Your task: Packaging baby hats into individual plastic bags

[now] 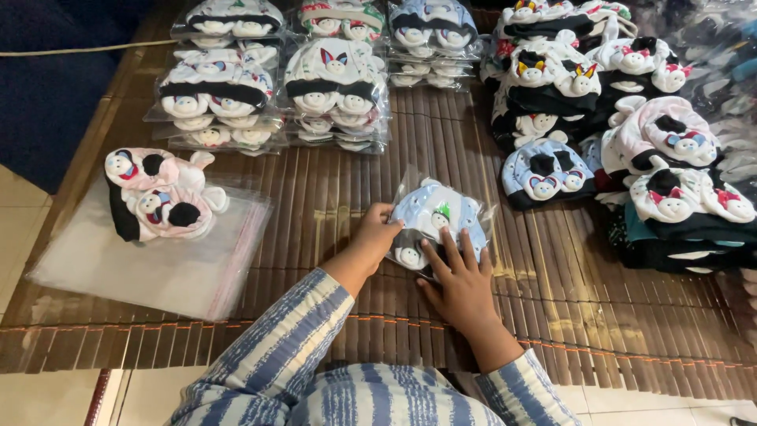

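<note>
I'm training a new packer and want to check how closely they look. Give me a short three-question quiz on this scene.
1. True or false: both hands rest on the bagged blue hat.
2. What lies under the pink hats on the left?
A. a stack of clear bags
B. a cardboard box
C. a towel
3. Where are the unbagged hats piled: at the left or the right of the mat?

Key
1. True: the left hand holds its edge and the right hand lies on it.
2. A, the stack of clear bags.
3. Right, the loose hat pile.
</note>
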